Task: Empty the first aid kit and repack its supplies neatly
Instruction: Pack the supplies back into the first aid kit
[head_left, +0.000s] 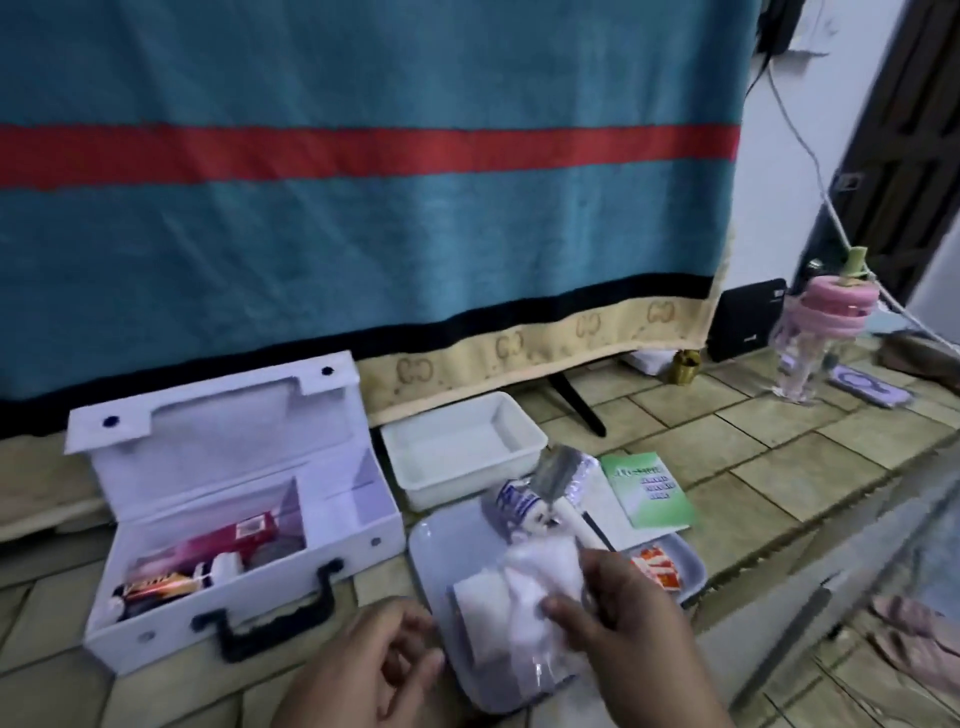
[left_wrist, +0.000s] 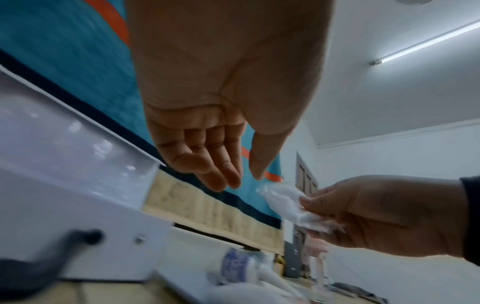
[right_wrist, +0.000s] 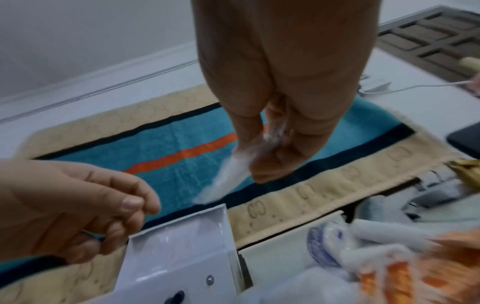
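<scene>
The white first aid kit (head_left: 130, 644) stands open on the tiled floor at the left, lid up, with a pink box (head_left: 228, 540) and an orange tube (head_left: 161, 587) inside. To its right lies a blue-grey tray (head_left: 421, 545) holding a gauze pad (head_left: 478, 597), a blue-printed bandage roll (head_left: 511, 501), a foil blister strip (head_left: 558, 473) and an orange packet (head_left: 657, 566). Over this tray my right hand (head_left: 571, 584) pinches a clear plastic bag of white cotton (head_left: 524, 587). My left hand (head_left: 410, 649) hovers just left of the bag, fingers loosely curled and holding nothing.
A white tray (head_left: 524, 431) sits behind the blue-grey one, a green booklet (head_left: 647, 488) to the right. A teal towel with a red stripe (head_left: 363, 208) hangs behind. A pink-lidded bottle (head_left: 815, 338) and a black device (head_left: 743, 317) stand far right.
</scene>
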